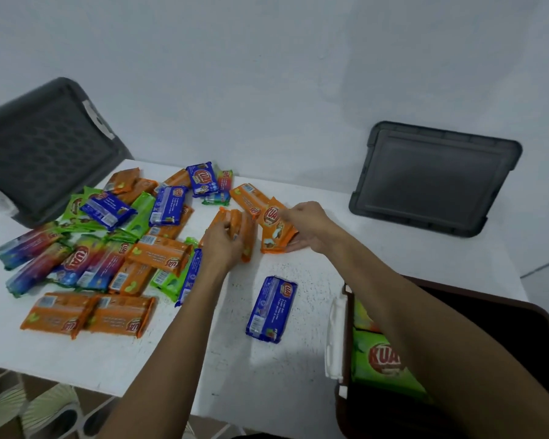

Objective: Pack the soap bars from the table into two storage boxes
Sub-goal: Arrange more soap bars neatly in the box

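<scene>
Several wrapped soap bars in orange, blue, green and rainbow packs lie scattered over the left half of the white table (267, 369). My left hand (224, 245) grips an orange bar (235, 221) standing on edge near the table's middle. Just to its right, my right hand (308, 226) holds another orange bar (274, 231), tilted up off the table. A single blue bar (270, 308) lies alone in front of my hands. At the lower right a dark brown storage box (545, 327) holds green bars (384, 359), partly hidden by my right forearm.
A grey storage box (45, 147) stands tipped at the table's back left corner. A grey lid (435, 179) leans against the wall at the back right. A white latch (335, 340) hangs on the brown box's left side. White chair parts show below the table edge.
</scene>
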Motion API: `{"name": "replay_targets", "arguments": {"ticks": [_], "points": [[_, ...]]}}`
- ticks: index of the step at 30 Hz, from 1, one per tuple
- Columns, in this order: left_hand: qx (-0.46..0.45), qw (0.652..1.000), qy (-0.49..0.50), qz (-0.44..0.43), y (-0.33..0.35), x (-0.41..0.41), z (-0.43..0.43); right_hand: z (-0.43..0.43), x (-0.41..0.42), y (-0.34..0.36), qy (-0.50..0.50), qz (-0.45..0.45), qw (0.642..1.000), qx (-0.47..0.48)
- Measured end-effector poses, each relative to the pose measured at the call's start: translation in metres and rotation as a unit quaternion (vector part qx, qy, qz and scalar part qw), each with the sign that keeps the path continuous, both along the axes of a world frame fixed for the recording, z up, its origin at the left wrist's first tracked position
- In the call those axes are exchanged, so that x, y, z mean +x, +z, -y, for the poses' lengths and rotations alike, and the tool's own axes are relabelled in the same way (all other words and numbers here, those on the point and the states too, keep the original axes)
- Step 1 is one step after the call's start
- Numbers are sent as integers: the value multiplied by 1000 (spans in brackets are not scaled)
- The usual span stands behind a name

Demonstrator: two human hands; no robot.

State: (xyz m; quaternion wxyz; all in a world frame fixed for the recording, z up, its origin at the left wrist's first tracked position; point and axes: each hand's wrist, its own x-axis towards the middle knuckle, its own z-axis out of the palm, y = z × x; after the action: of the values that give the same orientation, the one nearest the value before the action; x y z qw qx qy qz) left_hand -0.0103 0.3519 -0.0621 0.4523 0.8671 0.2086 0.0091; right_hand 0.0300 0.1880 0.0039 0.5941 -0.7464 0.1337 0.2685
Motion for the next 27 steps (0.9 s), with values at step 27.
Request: {"name": "replay_targets", "arguments": {"ticks": [27], "points": [[-528, 843, -103, -9, 87, -68, 131, 221, -139, 59, -57, 376, 924, -37]]}}
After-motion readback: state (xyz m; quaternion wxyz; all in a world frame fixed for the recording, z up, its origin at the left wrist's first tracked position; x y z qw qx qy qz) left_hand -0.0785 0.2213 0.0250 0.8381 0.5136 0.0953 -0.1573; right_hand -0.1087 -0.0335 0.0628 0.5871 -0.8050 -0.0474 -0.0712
